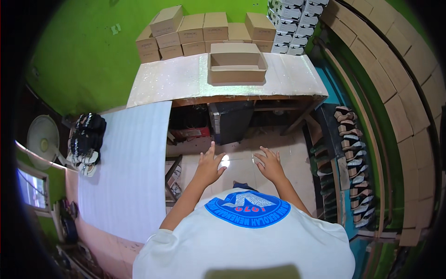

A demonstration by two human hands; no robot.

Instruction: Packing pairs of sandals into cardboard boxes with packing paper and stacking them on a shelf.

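Both of my hands are held out in front of me over the tiled floor, bare and with nothing in them. My left hand (210, 166) has its fingers spread, near the right edge of the white-covered table (134, 153). My right hand (269, 165) is likewise spread, a short way to the right, touching nothing. Farther ahead, an open cardboard box (237, 76) sits on a table with a glittery white cover (172, 76). Its inside walls show, but its bottom is mostly hidden.
Closed brown boxes (216, 27) and white patterned boxes (285, 25) are stacked behind. Shoes line a rack (355, 172) at right, beside more boxes (409, 116). Dark sandals (88, 135) lie on the left table, near a fan (42, 142). A dark cabinet (232, 122) stands under the far table.
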